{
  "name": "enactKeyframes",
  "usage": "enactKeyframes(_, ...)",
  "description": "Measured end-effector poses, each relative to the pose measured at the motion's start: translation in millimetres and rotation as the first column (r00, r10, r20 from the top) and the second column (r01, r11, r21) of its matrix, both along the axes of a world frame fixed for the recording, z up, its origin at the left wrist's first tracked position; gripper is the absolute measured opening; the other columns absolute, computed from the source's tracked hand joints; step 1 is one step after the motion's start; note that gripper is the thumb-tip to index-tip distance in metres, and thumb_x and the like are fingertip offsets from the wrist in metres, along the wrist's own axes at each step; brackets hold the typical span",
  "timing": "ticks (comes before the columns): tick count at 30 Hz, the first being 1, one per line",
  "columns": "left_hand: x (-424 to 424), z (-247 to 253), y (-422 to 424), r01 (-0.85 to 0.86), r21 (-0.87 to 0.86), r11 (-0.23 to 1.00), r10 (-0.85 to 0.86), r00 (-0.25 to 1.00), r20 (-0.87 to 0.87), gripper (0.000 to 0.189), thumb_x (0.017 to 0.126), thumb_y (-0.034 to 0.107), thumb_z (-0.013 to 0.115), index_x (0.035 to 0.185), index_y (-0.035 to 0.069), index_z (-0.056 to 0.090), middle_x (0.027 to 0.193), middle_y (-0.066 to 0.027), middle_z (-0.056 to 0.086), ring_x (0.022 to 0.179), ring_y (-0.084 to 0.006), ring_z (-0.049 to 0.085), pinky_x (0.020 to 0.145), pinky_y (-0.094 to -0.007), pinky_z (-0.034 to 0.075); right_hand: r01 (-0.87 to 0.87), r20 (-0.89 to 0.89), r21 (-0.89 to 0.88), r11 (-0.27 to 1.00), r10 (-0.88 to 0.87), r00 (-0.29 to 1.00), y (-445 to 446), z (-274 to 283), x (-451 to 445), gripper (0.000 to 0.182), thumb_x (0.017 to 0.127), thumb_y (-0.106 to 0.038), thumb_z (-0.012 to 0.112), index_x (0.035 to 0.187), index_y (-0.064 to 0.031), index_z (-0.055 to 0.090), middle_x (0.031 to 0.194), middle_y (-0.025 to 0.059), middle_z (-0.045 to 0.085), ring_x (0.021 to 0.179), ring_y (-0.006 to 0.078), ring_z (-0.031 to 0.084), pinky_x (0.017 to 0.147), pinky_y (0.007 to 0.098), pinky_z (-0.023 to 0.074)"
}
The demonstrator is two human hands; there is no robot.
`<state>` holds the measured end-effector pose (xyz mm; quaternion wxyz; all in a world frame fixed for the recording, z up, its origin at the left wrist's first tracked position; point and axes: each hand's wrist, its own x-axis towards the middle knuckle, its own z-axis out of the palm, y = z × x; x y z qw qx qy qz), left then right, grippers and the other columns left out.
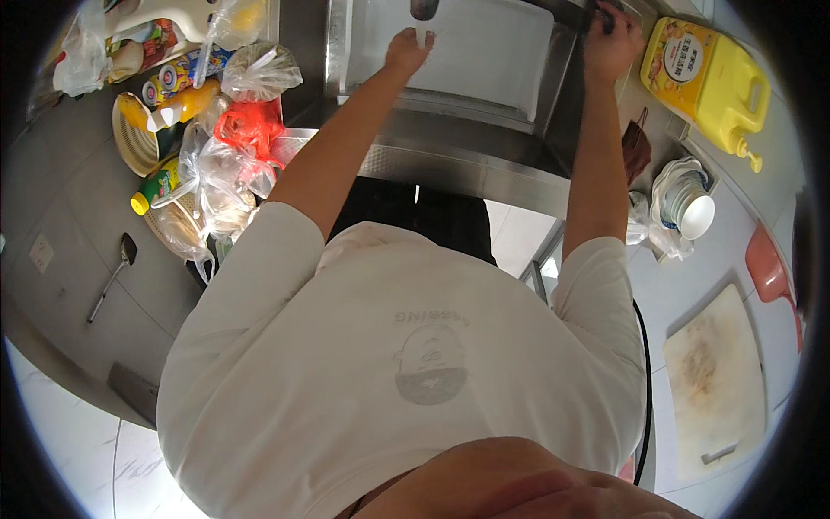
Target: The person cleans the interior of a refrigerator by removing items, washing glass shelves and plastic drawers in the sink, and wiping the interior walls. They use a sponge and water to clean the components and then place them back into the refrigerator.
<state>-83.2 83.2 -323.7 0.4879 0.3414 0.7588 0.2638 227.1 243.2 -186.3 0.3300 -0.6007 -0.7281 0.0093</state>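
My left hand (407,53) is under the dark faucet spout (425,8), its fingers parted around a pale stream that looks like water. Beneath it, a white rectangular basin (480,71) sits inside the stainless steel sink (454,159). My right hand (611,44) is at the sink's right rim, its fingers bent around or over a small dark thing that I cannot make out. Just right of that hand is a yellow jug of dish soap with a pump (713,81). A dark reddish cloth (637,148) hangs beside my right forearm.
Left of the sink are knotted plastic bags (217,165), a red bag (249,126), bottles and a beige basket (133,133). A ladle or spatula (110,285) hangs farther left. Stacked white bowls (687,201), a red scoop (768,263) and a stained cutting board (716,383) are at right.
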Motion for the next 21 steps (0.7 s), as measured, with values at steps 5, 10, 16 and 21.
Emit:
enactKeyframes(5,-38,38,-41,0.458,0.098,0.884,-0.232,0.611,-0.757,0.055,0.080,0.019,0.077,0.131,0.008,0.061,0.135,-0.0190,0.058,0.123,-0.0371,0.058,0.104,-0.0426,0.047,-0.336,-0.145,-0.159,0.928,0.315,0.938,-79,-75,-65,0.030,0.082,-0.017,0.076,0.111,-0.0178,0.073,0.116,0.0067,0.066,0.107,0.0295,0.063,0.090,0.0443,0.0523)
enactKeyframes(10,-77,48,-60,0.210,0.002,0.978,-0.157,0.737,-0.657,0.084,0.080,0.013,0.076,0.153,0.009,0.035,0.141,-0.0206,0.054,0.123,-0.0420,0.057,0.107,-0.0451,0.046,-0.128,0.307,-0.564,0.816,0.351,0.885,-144,-168,-129,0.052,0.098,-0.028,0.061,0.145,-0.0080,0.051,0.155,0.0141,0.037,0.138,0.0361,0.041,0.105,0.0474,0.0455)
enactKeyframes(16,-92,6,-85,0.137,-0.181,0.974,-0.208,0.858,-0.469,0.082,0.089,0.009,0.062,0.160,0.011,0.020,0.146,-0.0224,0.051,0.122,-0.0427,0.059,0.104,-0.0452,0.047,-0.292,-0.074,-0.633,0.717,0.320,0.945,-147,-186,-201,0.071,0.104,-0.032,0.047,0.161,-0.0038,0.016,0.170,0.0127,0.004,0.156,0.0373,0.007,0.124,0.0499,0.0199)
enactKeyframes(21,-77,26,-71,0.077,-0.290,0.954,-0.234,0.794,-0.561,0.074,0.091,0.002,0.052,0.159,0.017,0.026,0.139,-0.0188,0.058,0.113,-0.0416,0.064,0.097,-0.0475,0.051,-0.486,-0.124,-0.575,0.658,0.517,0.847,-132,-242,-269,0.060,0.106,-0.035,0.046,0.159,-0.0141,0.029,0.169,0.0009,0.017,0.155,0.0260,0.015,0.126,0.0491,0.0175)
